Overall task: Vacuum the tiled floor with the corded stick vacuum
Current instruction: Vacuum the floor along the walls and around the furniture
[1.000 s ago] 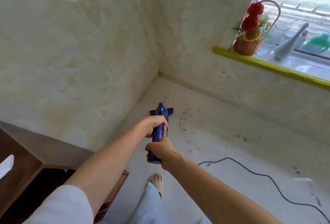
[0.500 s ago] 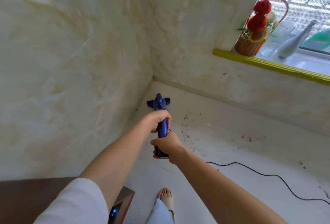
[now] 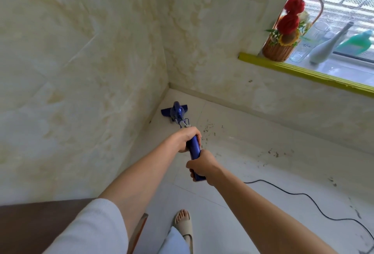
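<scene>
both hands grip the handle of the blue corded stick vacuum (image 3: 178, 112): the left hand (image 3: 187, 139) is wrapped round it further down the shaft, and the right hand (image 3: 201, 165) is curled round the handle's near end, just behind the left.

on the window sill with the yellow-green front edge (image 3: 303, 72) stands a brown woven wicker basket with a tall hoop handle (image 3: 277, 48), holding red flowers, a sunflower and some green leaves. just beside it is a clear glass jar (image 3: 309, 41), whose contents cannot be made out, then a pale grey long-necked bottle (image 3: 327, 46) leaning over, and a blurred green plastic bottle (image 3: 356, 44) against the window.

the vacuum slopes away from the hands, down to the floor; its flat blue head lies on the tiles close to the corner where the two walls meet, nearly touching the left wall. a thin black power cord (image 3: 303, 195) winds across the floor to the right of the arms.

the white tiled floor (image 3: 232, 193) carries scattered dark crumbs of dirt (image 3: 208, 130) just right of the vacuum shaft, with more specks further right. the cream marble-patterned walls (image 3: 81, 71) rise on the left and ahead. a dark brown wooden furniture top (image 3: 40, 219) sits at the lower left, and a foot in a beige slide sandal (image 3: 185, 225) stands on the tiles below the hands.
</scene>
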Action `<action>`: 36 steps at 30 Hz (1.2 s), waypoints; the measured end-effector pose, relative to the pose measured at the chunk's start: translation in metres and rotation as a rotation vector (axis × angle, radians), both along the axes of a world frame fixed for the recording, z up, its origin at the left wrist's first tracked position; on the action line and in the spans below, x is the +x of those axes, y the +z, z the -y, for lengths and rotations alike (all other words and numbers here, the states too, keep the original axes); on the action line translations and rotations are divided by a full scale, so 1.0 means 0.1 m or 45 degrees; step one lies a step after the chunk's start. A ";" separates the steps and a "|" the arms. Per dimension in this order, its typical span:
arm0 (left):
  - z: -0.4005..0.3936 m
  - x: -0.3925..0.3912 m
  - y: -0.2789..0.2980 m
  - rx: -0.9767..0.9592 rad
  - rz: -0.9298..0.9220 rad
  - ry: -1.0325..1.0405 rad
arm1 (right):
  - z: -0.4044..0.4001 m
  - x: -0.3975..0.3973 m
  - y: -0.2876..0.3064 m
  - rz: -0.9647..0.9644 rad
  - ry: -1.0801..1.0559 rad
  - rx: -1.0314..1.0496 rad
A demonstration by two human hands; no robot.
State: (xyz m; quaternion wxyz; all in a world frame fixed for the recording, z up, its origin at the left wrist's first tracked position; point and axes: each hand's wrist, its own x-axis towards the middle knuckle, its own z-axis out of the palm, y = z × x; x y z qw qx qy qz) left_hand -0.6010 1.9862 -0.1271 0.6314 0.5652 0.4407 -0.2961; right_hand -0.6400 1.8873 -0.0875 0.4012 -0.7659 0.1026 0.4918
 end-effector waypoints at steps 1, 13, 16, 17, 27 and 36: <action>0.03 -0.04 0.02 -0.001 -0.002 -0.004 | 0.03 -0.03 0.02 -0.002 -0.003 -0.001; 0.09 -0.81 0.42 -0.062 -0.115 -0.123 | 0.12 -0.96 0.48 -0.259 -0.234 0.288; -0.07 -0.92 0.50 -0.093 -0.186 -0.169 | -0.08 -1.15 0.44 -0.323 -0.324 0.373; -0.14 -0.94 0.53 -0.108 -0.198 -0.168 | -0.17 -1.18 0.41 -0.323 -0.340 0.386; -0.55 -0.65 0.37 0.022 -0.174 -0.197 | -0.70 -0.91 0.13 -0.249 -0.338 0.343; -0.47 -0.24 -0.06 -0.032 -0.026 -0.017 | -0.61 -0.36 -0.23 -0.144 -0.231 0.144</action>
